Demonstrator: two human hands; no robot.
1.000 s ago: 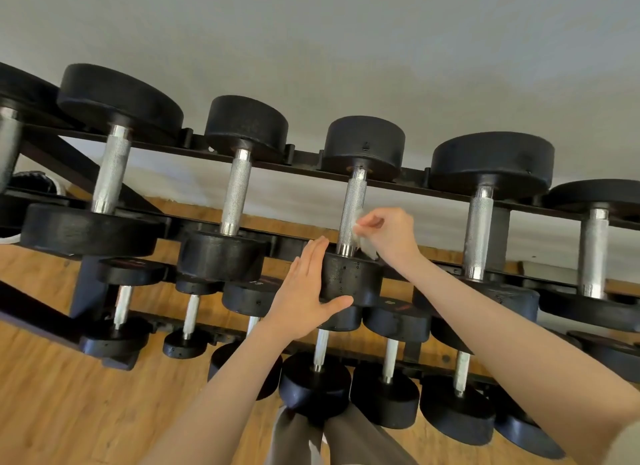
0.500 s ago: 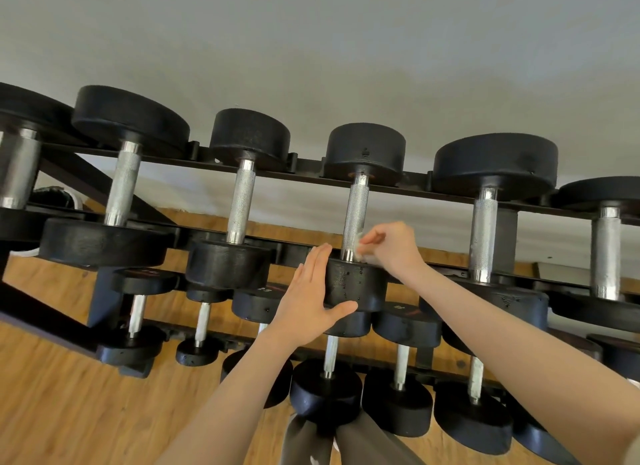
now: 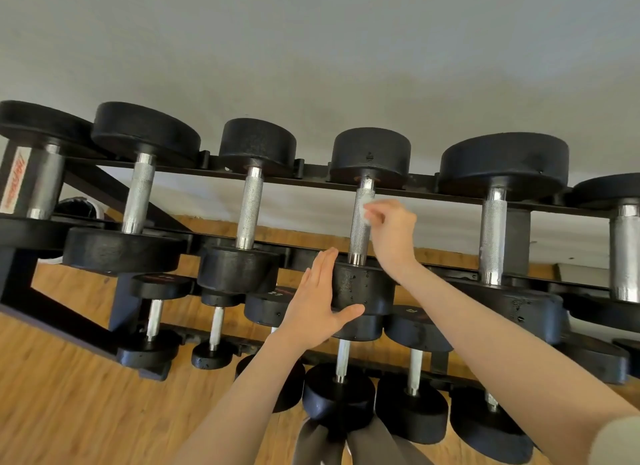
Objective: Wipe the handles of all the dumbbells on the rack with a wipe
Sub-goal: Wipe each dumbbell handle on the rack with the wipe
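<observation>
Running near-vertically in view between its two black heads, the knurled handle (image 3: 360,222) of the fourth top-row dumbbell lies just left of the right hand (image 3: 389,234), whose curled fingers pinch a small white wipe (image 3: 366,210) against the handle's upper part. The next stroke likely follows that axis down toward the lower head (image 3: 362,286), which the flat, straight-fingered left hand (image 3: 317,309) steadies from its left side on the rack (image 3: 311,172).

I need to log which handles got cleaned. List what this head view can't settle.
- Wipe: mostly hidden inside the right hand; its size and condition are unclear.
- Far-left dumbbell: cut off by the frame edge.
- Lower-row weight numbers: too small and blurred to read.
- Wiped versus unwiped handles: no visible difference.
</observation>
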